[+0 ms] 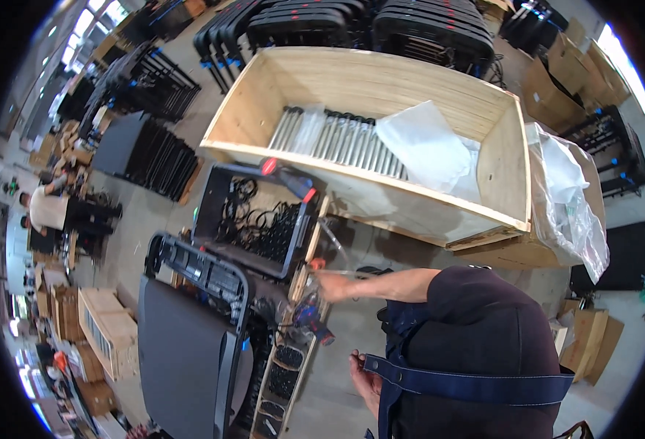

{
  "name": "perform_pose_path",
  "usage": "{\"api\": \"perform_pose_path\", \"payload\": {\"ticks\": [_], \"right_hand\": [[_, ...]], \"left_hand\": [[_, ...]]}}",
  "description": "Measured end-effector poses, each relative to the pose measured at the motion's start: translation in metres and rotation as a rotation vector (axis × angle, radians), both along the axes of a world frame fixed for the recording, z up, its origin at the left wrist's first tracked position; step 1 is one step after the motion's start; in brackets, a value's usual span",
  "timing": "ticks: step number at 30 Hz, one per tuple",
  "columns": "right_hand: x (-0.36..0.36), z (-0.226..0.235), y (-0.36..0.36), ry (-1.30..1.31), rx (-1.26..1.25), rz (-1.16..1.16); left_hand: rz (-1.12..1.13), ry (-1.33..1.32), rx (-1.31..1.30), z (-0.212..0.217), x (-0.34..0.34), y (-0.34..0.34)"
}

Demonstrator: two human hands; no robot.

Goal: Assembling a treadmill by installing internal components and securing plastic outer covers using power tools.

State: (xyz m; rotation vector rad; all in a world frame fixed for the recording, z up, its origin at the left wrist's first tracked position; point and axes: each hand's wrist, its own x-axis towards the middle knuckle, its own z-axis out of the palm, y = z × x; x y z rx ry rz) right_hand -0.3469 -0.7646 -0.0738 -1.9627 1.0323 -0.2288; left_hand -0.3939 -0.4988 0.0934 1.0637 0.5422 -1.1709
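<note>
1. Two hands are busy just below the big wooden crate [381, 201], both left of the dark-shirted torso. The right hand [331, 284] stretches out toward a small orange-tipped piece [317, 263] under the crate's near wall. It is blurred, so I cannot tell whether its fingers have closed on the piece.
2. The left hand [365, 374] sits lower, farther from the crate, pulled in against the blue apron strap [469, 384]. Its fingers look curled, but I cannot tell whether they grip the strap or merely rest there. It seems tucked in to stay out of the other arm's way.
3. Inside the crate, a row of grey metal tubes [337, 137] lies side by side along the floor, probably so they cannot roll. A white sheet [429, 143] is draped over their right end.
4. Against the crate's near left corner stands a black bin [207, 201] holding tangled black cables [260, 223]. A red-tipped tool [287, 175] rests across its rim, within easy reach.
5. Below the crate, beside the reaching hand, a blue and red drill [312, 318] lies on a narrow wooden rack [267, 388] of black parts.
6. Right of the crate, a clear plastic bag [568, 208] spills over a cardboard box [513, 252].
</note>
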Motion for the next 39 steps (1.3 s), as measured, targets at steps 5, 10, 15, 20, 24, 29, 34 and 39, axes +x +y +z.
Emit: {"api": "perform_pose_path", "payload": {"ticks": [5,10,15,20,24,29,34,39], "right_hand": [[-0.075,0.148,-0.042,-0.030,0.873,1.010],[-0.124,0.236,-0.237,-0.568,0.949,0.250],[-0.095,0.093,-0.431,-1.166,1.410,-0.485],[0.017,-0.054,-0.509,-0.604,1.448,-0.709],[0.089,-0.149,-0.552,-0.174,1.169,-0.544],[0.187,-0.276,-0.615,-0.086,0.860,-0.665],[0.265,-0.333,-0.664,0.114,0.631,-0.780],[0.244,-0.305,-0.659,-0.118,0.917,-0.733]], "left_hand": [[-0.158,-0.510,0.033,0.049,0.039,-0.122],[-0.382,-1.077,0.032,0.105,0.115,-0.331],[-0.558,-1.507,-0.105,0.080,0.230,-0.567],[-1.018,-2.112,0.040,0.000,0.336,-0.732],[-1.266,-2.139,0.108,-0.056,0.353,-0.765],[-1.370,-1.986,0.236,-0.048,0.352,-0.778],[-1.354,-1.938,0.314,-0.049,0.359,-0.785],[-1.262,-1.933,0.274,-0.046,0.365,-0.777]]}}
